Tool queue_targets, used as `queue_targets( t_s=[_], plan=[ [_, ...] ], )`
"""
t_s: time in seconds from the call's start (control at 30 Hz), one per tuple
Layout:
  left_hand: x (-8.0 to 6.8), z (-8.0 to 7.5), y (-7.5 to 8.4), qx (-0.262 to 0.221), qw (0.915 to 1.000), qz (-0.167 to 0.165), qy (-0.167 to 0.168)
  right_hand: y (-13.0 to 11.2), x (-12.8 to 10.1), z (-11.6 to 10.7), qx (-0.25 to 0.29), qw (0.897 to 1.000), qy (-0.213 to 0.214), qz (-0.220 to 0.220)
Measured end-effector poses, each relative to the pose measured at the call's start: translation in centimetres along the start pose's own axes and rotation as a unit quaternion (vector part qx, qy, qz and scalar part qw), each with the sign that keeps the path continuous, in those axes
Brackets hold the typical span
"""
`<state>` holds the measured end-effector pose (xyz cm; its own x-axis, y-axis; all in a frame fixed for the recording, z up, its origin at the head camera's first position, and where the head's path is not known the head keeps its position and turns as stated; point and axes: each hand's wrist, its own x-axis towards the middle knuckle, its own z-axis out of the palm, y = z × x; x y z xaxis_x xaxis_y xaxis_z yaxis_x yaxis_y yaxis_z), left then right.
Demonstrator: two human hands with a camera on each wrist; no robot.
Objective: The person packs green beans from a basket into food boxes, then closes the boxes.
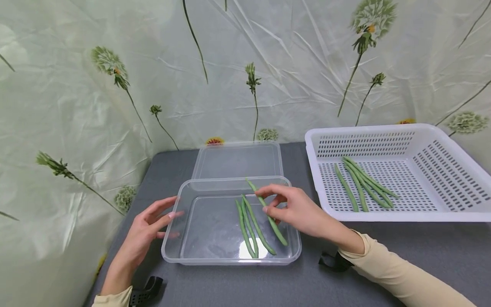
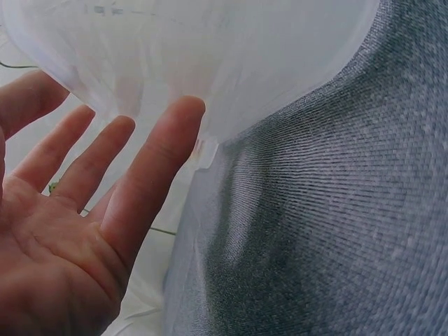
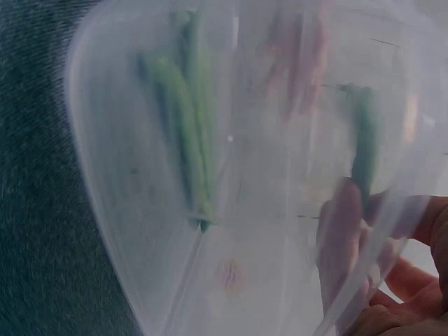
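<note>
A clear plastic container [image 1: 203,260] stands on the table, with three green beans [image 1: 251,226] lying side by side in its right half. Over that right half, my right hand [image 1: 297,209] pinches another green bean [image 1: 281,236] between thumb and fingers. The right wrist view shows this held bean [image 3: 364,133] through the container's see-through wall. At the left end, my left hand [image 1: 143,228] has its fingers spread and lightly bent, their tips at the container's outer wall. In the left wrist view its palm [image 2: 63,245] holds nothing.
Behind the container lies a clear flat lid [image 1: 238,160]. To the right, a white perforated basket [image 1: 452,216] holds several green beans [image 1: 366,183]. A dark grey cloth [image 1: 230,288] covers the table, and a floral-printed sheet [image 1: 215,106] hangs behind and on the left.
</note>
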<state>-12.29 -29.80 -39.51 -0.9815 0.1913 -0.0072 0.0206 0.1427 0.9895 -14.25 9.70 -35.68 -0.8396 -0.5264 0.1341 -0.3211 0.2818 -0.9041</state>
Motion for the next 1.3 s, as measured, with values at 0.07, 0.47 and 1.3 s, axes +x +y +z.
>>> queue_targets(
  t_s=[0.07,0.47,1.3],
  plan=[
    [0.1,0.0,0.0,0.000,1.0000,0.000,0.001,0.1,0.0,0.1,-0.005,1.000,-0.001,0.006],
    [0.6,0.3,0.4,0.000,1.0000,0.005,0.002,0.4,0.2,0.4,-0.127,0.990,0.042,-0.042],
    [0.1,0.1,0.2,-0.003,1.0000,0.006,0.002,1.0,-0.5,0.7,-0.052,0.994,0.030,-0.087]
  ],
)
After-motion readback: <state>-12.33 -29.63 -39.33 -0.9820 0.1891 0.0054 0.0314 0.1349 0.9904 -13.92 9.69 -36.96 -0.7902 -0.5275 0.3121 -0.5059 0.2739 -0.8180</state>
